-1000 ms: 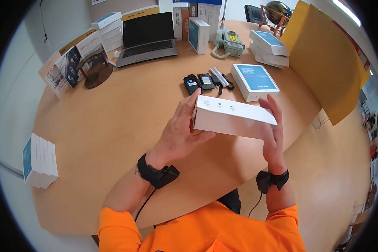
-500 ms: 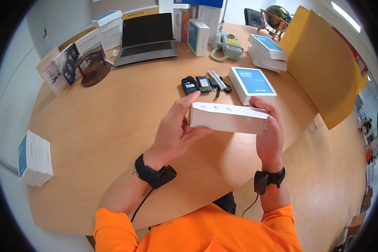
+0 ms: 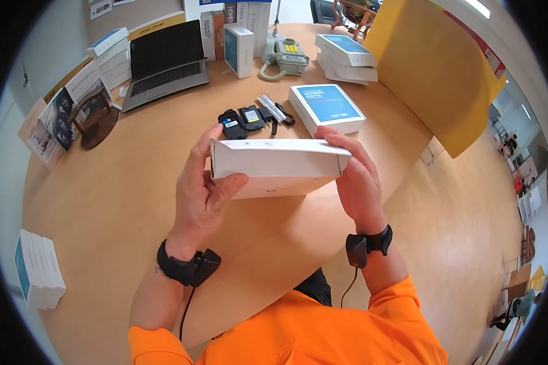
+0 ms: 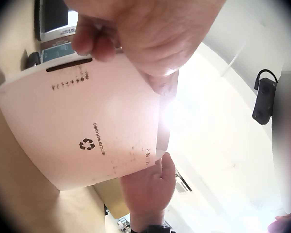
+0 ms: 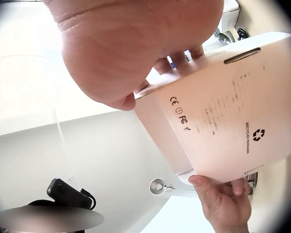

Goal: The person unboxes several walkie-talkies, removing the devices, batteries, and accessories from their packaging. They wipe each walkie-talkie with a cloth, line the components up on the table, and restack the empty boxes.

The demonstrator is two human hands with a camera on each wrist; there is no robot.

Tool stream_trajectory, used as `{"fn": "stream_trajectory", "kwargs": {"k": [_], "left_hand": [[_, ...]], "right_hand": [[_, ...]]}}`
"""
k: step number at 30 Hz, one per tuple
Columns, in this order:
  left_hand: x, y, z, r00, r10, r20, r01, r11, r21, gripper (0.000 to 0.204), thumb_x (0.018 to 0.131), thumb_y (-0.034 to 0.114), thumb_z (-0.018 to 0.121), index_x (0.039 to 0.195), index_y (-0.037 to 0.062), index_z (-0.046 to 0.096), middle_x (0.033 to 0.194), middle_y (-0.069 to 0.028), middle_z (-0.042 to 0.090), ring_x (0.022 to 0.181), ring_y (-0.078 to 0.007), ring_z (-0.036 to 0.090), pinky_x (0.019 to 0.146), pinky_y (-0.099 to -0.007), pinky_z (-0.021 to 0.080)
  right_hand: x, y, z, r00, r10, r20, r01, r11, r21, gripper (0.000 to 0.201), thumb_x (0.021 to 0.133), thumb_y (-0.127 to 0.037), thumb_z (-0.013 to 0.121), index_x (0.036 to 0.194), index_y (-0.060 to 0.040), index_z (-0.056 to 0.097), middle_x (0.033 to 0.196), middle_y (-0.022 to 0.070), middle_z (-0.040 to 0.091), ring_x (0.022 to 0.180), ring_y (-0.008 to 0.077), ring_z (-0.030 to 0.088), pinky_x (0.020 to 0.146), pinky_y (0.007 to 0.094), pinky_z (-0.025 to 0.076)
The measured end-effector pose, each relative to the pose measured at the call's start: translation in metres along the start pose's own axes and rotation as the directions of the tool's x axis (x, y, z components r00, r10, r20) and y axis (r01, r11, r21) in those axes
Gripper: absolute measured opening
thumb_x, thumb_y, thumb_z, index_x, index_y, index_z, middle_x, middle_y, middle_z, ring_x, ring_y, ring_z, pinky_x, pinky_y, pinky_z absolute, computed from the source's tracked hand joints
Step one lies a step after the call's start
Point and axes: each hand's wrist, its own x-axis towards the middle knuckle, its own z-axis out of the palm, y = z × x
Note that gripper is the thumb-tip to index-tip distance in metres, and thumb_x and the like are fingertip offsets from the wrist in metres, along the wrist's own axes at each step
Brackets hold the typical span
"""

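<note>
A white cardboard box (image 3: 277, 159) is held up in both hands above the table's near part, tilted so its end panel and part of its underside show. My left hand (image 3: 198, 191) grips its left end, thumb along the near side and fingers behind. At the other end, my right hand (image 3: 360, 185) holds the corner, fingers over the upper edge. Printing and a recycling mark show on the box's underside (image 4: 82, 121) in the left wrist view. Just beyond lie a black device (image 3: 232, 125), a battery-like piece (image 3: 252, 118) and a clear-wrapped item (image 3: 271, 108).
A blue-topped white box (image 3: 329, 108) lies beyond my right hand. Stacked boxes (image 3: 347, 58), a desk phone (image 3: 286, 58), a laptop (image 3: 167, 67) and a small wooden stand (image 3: 94, 121) line the back. More boxes (image 3: 39, 271) stand at the left edge; a yellow panel (image 3: 438, 73) bounds the right.
The box has levelled out and tipped, bringing part of its underside into the head view. My right fingers have come over its upper edge. The whole scene has shifted left in view.
</note>
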Motion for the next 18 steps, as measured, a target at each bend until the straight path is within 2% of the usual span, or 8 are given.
{"fn": "stream_trajectory", "kwargs": {"k": [2,5,8,11,14,15,17,18], "left_hand": [[-0.002,-0.004,-0.006,0.999,-0.021,0.029,0.019,0.998,0.065,0.071,0.098,0.046,0.066,0.151,0.0065,0.039,0.115,-0.0016,0.058,0.091,-0.0103,0.057,0.081,-0.0253,0.049],[-0.001,0.017,-0.017,0.972,-0.188,0.14,0.19,0.982,0.004,0.069,0.1,0.054,0.054,0.15,0.0077,0.04,0.117,-0.0034,0.058,0.077,-0.012,0.06,0.072,-0.0269,0.051],[0.004,0.037,-0.009,0.937,-0.337,0.089,0.335,0.941,0.037,0.063,0.101,0.05,0.045,0.149,0.0087,0.042,0.125,-0.0071,0.058,0.067,-0.0137,0.059,0.064,-0.0284,0.052],[0.003,0.041,-0.011,0.926,-0.365,0.098,0.375,0.92,-0.119,0.059,0.098,0.034,0.047,0.151,0.009,0.04,0.132,-0.0099,0.057,0.07,-0.0151,0.062,0.066,-0.0291,0.053],[0.003,0.039,-0.019,0.906,-0.382,0.182,0.414,0.889,-0.195,0.061,0.095,0.027,0.048,0.153,0.0096,0.037,0.136,-0.0117,0.056,0.072,-0.0171,0.064,0.067,-0.0306,0.055],[0.002,0.037,-0.021,0.914,-0.358,0.19,0.392,0.902,-0.182,0.062,0.095,0.025,0.049,0.154,0.0098,0.036,0.136,-0.0115,0.056,0.073,-0.0175,0.064,0.067,-0.031,0.055],[0.0,0.032,-0.024,0.927,-0.31,0.21,0.346,0.924,-0.161,0.063,0.095,0.022,0.05,0.155,0.0103,0.035,0.137,-0.0113,0.056,0.075,-0.0183,0.066,0.068,-0.0316,0.056],[0.0,0.029,-0.025,0.921,-0.324,0.219,0.368,0.905,-0.212,0.061,0.096,0.02,0.049,0.154,0.0104,0.036,0.14,-0.0119,0.054,0.074,-0.0167,0.066,0.068,-0.0309,0.056]], "right_hand": [[-0.003,0.007,-0.005,0.999,-0.034,-0.005,0.034,0.999,-0.003,0.042,0.102,-0.024,0.042,0.13,0.0031,0.059,0.146,0.017,0.05,0.138,0.0259,0.044,0.117,0.0386,0.028],[-0.007,0.009,0.0,0.999,-0.027,-0.044,0.028,0.999,0.015,0.039,0.094,-0.018,0.045,0.123,0.0008,0.062,0.147,0.0181,0.049,0.137,0.0272,0.044,0.117,0.0397,0.028],[-0.01,0.009,0.003,0.998,0.02,-0.058,-0.018,0.999,0.043,0.041,0.091,-0.016,0.045,0.124,0.0012,0.062,0.148,0.0183,0.049,0.137,0.0266,0.043,0.117,0.0399,0.028],[-0.01,0.01,0.006,0.994,0.052,-0.093,-0.045,0.997,0.068,0.041,0.092,-0.017,0.046,0.125,0.0011,0.061,0.148,0.018,0.049,0.137,0.0261,0.044,0.116,0.0392,0.028],[-0.007,0.01,0.009,0.989,0.068,-0.132,-0.054,0.993,0.109,0.044,0.092,-0.017,0.046,0.13,0.0005,0.058,0.148,0.0171,0.049,0.137,0.0245,0.044,0.116,0.0375,0.028],[-0.006,0.007,0.012,0.989,0.067,-0.135,-0.052,0.992,0.116,0.046,0.093,-0.015,0.046,0.135,0.0011,0.054,0.147,0.0149,0.05,0.135,0.0215,0.045,0.114,0.0346,0.031],[-0.005,0.009,0.013,0.992,0.011,-0.127,-0.019,0.998,-0.059,0.046,0.096,-0.017,0.046,0.137,0.0011,0.053,0.145,0.0128,0.052,0.133,0.0198,0.047,0.113,0.0333,0.033],[-0.004,0.009,0.014,0.993,-0.016,-0.12,-0.001,0.989,-0.147,0.046,0.097,-0.017,0.046,0.139,0.0011,0.052,0.143,0.0118,0.053,0.132,0.019,0.047,0.112,0.0327,0.034]]}}
